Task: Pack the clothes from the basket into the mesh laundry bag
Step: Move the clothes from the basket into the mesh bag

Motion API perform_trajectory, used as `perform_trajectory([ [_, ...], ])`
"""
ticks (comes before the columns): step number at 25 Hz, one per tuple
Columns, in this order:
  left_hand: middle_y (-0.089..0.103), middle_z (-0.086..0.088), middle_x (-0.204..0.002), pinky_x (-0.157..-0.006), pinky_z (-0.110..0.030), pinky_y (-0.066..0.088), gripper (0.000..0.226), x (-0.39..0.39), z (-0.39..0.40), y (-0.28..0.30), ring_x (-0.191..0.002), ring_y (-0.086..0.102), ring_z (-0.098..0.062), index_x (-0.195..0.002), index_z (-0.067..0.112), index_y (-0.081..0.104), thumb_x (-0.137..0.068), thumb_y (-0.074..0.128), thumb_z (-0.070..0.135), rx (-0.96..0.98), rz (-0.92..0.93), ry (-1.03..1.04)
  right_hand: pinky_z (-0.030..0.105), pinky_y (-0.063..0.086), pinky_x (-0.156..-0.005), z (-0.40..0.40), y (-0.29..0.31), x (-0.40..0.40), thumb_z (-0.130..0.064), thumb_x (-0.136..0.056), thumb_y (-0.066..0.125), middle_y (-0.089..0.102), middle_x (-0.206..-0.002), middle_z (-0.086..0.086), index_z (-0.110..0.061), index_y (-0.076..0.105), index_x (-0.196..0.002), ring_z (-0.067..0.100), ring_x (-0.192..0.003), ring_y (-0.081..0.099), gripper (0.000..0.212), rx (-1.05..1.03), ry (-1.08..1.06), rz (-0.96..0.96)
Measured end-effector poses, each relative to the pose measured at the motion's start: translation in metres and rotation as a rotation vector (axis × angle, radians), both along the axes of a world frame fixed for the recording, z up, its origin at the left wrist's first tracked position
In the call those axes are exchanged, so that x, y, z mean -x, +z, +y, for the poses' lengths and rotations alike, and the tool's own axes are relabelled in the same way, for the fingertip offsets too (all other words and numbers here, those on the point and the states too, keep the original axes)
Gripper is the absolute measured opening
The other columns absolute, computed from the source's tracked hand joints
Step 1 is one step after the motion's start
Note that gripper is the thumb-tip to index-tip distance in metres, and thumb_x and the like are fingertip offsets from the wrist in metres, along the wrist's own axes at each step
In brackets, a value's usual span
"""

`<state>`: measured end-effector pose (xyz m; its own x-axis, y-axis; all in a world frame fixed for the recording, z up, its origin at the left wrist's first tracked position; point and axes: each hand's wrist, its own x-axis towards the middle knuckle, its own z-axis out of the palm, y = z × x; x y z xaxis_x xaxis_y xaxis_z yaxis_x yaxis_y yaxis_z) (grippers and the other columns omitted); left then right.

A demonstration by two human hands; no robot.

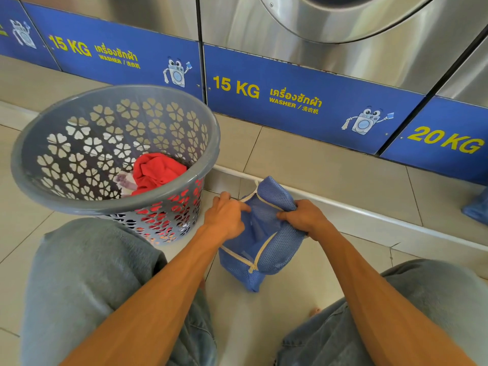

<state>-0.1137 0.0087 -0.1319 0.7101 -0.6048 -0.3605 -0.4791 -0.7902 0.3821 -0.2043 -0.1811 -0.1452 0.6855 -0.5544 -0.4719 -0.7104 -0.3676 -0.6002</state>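
Note:
A blue mesh laundry bag [260,249] with a white zip stands on the tiled floor between my knees, its mouth held apart. My left hand [224,215] pinches the left edge of the opening and my right hand [302,216] grips the right edge. To the left stands a grey plastic basket [31,180] with clover-shaped holes. Inside it lie a red garment [155,170] and a pale patterned cloth [125,180], partly hidden by the rim.
Steel washing machines [343,56] with blue 15 KG and 20 KG panels line the far side on a raised tiled step [330,170]. Another blue bag [476,207] shows at the right edge. My knees in grey trousers flank the bag.

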Motion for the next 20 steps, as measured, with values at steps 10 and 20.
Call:
perform_trajectory([
  [10,0.061,0.004,-0.115,-0.099,-0.022,0.035,0.029,-0.035,0.015,0.097,-0.114,0.053,-0.012,-0.111,0.025,0.072,-0.085,0.063,0.016,0.564,-0.202,0.023,0.044,0.056,-0.069,0.03,0.0,-0.037,-0.04,-0.079,0.059,0.073,-0.09,0.014,-0.018,0.068,-0.091,0.034,-0.084,0.069,0.027,-0.041,-0.053,-0.164],
  [20,0.065,-0.008,-0.113,-0.088,-0.034,0.053,0.037,-0.155,0.04,0.057,-0.102,0.063,-0.028,-0.123,0.012,0.059,-0.088,0.063,0.023,0.337,0.139,0.419,0.03,0.049,-0.045,0.036,0.003,-0.058,-0.04,-0.089,0.056,0.063,-0.086,0.01,-0.016,0.061,-0.106,0.029,-0.074,0.063,0.03,-0.211,-0.094,-0.128],
])
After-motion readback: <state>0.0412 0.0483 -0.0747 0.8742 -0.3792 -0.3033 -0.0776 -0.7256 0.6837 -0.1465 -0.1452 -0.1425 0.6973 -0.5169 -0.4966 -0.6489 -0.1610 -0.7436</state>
